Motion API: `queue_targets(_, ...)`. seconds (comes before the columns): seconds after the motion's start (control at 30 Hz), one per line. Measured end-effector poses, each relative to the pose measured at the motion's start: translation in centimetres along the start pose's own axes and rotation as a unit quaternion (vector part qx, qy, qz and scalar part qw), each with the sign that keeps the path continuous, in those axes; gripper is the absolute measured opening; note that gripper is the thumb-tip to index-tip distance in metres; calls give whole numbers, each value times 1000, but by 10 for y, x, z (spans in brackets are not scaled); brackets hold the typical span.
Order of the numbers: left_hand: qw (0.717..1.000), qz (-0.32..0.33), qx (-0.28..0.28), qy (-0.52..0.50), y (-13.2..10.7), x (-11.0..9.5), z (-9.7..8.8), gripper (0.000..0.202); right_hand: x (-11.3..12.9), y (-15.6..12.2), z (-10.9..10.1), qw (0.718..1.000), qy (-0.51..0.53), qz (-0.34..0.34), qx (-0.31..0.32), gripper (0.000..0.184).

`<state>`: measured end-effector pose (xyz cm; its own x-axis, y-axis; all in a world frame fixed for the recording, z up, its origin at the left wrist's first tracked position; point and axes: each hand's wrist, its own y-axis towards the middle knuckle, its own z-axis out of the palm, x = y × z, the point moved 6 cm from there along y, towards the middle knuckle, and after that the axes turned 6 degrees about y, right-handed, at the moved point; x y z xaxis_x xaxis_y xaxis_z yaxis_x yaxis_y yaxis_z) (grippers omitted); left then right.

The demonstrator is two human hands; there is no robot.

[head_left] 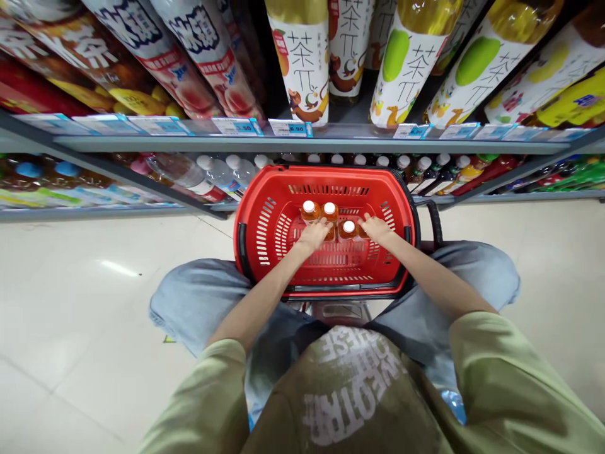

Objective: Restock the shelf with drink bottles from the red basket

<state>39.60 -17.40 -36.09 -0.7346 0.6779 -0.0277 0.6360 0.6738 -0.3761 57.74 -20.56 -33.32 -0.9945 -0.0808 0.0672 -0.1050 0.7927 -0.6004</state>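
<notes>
Both my hands reach down into a red shopping basket (283, 277) standing between my knees. Several small bottles of amber drink stand upright inside it, among them a white-capped bottle (309, 210) at the back left, another bottle (329, 210) beside it and a front bottle (348, 229). My left hand (316, 234) is closed round the top of an amber bottle (329, 235) whose cap it covers. My right hand (377, 228) is closed on the rightmost bottle (362, 231), largely hidden by the fingers.
Ahead, a shelf (331, 145) with price tags carries large tea bottles (302, 69) and peach drink bottles (193, 63). White-capped bottles (236, 169) line the lower shelf behind the basket. The basket's black handle (435, 224) sticks out at the right. Pale floor tiles (94, 302) lie around.
</notes>
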Motion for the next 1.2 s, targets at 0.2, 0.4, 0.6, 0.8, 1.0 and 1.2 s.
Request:
queue_targets(0.2, 1000, -18, 9, -3, -5, 11, 2, 44, 0, 6, 2, 1000, 10, -1, -15, 46)
queue_targets(0.4, 1000, 2, 18, -15, -2, 2, 0, 53, -12, -1, -14, 1000, 25, 11, -9, 33)
queue_targets(0.6, 1000, 8, 19, -22, -3, -5, -8, 58, -10, -26, -41, 999, 39, -7, -24, 34)
queue_targets(0.8, 999, 5, -36, -22, -5, -7, -22, 50, -12, -58, -77, 984, 115, -60, -121, 31)
queue_targets(1.0, 957, 120, -174, -197, -2, -28, -37, 70, -22, -102, -125, 917, 276, -186, -219, 22)
queue_targets(1.2, 838, 176, -148, -496, -6, -63, -25, 106, -40, -136, -159, 791, 491, -252, -265, 22)
